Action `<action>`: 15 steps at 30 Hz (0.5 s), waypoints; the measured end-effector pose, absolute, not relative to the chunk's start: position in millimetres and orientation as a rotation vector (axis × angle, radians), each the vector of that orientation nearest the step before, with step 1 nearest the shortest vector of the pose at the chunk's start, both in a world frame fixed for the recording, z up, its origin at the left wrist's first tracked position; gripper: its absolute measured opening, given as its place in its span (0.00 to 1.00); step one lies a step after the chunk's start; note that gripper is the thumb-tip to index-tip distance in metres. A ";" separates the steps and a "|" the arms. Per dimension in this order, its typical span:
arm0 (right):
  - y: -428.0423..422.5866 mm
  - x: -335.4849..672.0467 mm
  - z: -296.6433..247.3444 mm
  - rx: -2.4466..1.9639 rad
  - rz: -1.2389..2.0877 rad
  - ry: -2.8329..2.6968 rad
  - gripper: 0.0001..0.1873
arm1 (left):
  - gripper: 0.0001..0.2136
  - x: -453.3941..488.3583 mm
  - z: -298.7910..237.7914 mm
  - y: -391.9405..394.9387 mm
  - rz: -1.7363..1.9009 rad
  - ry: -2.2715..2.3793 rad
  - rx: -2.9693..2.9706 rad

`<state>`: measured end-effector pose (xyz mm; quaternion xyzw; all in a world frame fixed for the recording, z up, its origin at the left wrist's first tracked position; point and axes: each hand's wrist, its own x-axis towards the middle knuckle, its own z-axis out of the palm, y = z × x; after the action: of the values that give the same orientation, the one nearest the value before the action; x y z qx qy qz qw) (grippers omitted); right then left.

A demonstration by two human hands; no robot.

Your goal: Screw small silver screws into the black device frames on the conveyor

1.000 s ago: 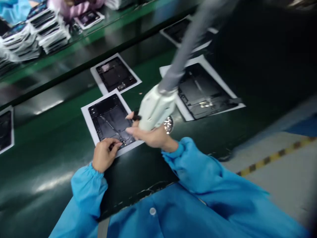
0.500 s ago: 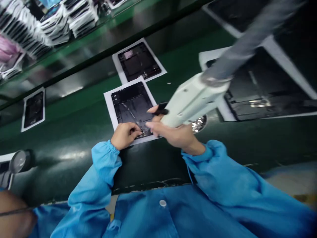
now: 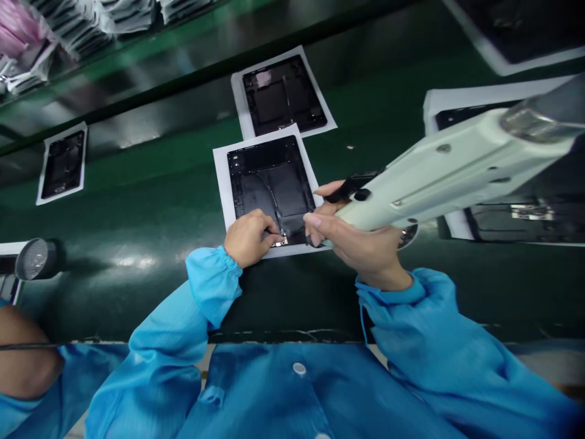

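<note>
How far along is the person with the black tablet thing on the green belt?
Done: nothing shows as finished; fastened screws are too small to see. In hand: the left hand presses the near edge of the black shell, and the right hand holds the pale power screwdriver, pointed at that edge. Left: other shells lie on the belt, untouched.

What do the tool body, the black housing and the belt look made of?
Tool body: pale moulded plastic, satin, with seams and recessed screws. Black housing: matt, plastic or coated metal, unclear. Belt: glossy green, probably PVC; it mirrors lamps.
</note>
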<state>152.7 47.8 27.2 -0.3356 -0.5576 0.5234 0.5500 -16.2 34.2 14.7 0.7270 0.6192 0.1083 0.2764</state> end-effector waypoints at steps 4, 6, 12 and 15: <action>47.5 142.6 26.3 -0.774 1.216 -1.321 0.16 | 0.09 -12.8 10.6 30.8 0.260 1.742 1.963; 47.6 138.2 26.1 -0.768 1.203 -1.323 0.16 | 0.08 -11.1 8.4 30.7 0.265 1.721 1.981; 48.2 130.5 20.4 -0.792 1.206 -1.339 0.15 | 0.08 -13.0 5.5 34.6 0.294 1.591 1.989; 48.6 127.5 16.6 -0.806 1.214 -1.362 0.16 | 0.06 -14.5 4.2 36.3 0.323 1.593 1.976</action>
<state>127.5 48.6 16.6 -0.3395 -0.5737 0.5113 0.5424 -14.5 36.3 4.2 0.7399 0.5963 0.1207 0.2872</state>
